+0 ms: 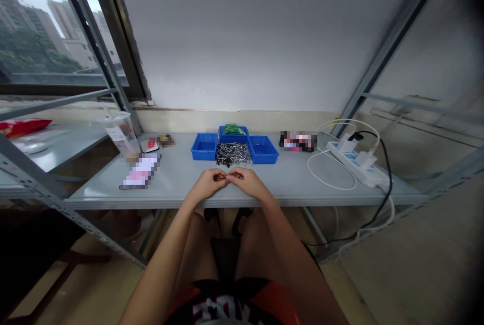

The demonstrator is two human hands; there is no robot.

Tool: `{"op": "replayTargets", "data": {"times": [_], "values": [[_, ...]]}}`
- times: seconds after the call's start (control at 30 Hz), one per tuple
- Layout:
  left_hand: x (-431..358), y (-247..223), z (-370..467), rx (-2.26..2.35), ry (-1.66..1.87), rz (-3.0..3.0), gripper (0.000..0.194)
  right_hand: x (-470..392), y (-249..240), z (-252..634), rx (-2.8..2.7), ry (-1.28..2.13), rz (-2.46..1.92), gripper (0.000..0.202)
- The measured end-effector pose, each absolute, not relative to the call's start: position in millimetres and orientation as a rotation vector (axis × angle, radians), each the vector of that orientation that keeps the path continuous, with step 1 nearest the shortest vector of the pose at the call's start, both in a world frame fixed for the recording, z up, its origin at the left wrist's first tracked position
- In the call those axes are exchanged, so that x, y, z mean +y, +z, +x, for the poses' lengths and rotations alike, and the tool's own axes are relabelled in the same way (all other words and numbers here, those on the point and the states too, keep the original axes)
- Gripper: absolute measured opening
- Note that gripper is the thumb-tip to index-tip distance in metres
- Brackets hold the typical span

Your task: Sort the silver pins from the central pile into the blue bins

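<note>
My left hand and my right hand meet over the front part of the grey table. The fingers of both are curled, with thumbs and fingertips pressed together. Whatever they pinch, if anything, is hidden or too small to make out. Just beyond the fingertips lies a pile of small dark and silvery metal pieces, perhaps screws. Around it stand a left blue tray, a right blue tray and a back blue tray. Green small packets fill the back one.
To the left lie a phone, a small white dish with a red item and a clear plastic container. At right are a blurred dark and pink item, a white power strip and looping cables. Metal posts frame the table.
</note>
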State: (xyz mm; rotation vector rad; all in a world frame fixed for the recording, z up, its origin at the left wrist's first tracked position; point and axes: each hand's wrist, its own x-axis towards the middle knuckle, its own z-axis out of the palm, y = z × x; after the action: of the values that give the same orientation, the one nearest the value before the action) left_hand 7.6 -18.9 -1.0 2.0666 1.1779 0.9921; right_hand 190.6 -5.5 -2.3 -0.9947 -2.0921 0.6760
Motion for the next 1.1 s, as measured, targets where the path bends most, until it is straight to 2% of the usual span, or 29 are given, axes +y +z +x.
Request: {"op": "replayTargets", "data": {"times": [0.4, 0.8, 1.1], "values": [[-20.0, 0.7, 8.0, 1.187, 0.967, 2.141, 0.028, -4.2, -4.1, 191.3, -2.062, 0.710, -0.948, 0.016], [-20.7, 1.0, 9.1, 1.180, 0.999, 2.144, 0.026, 0.4, -7.4, 192.8, -2.019, 0.720, -0.935, 0.012], [-22.1, 2.6, 9.0, 1.177, 0.990, 2.139, 0.029, -0.2, -9.9, 192.7, -1.954, 0.767, -0.950, 0.018]]}}
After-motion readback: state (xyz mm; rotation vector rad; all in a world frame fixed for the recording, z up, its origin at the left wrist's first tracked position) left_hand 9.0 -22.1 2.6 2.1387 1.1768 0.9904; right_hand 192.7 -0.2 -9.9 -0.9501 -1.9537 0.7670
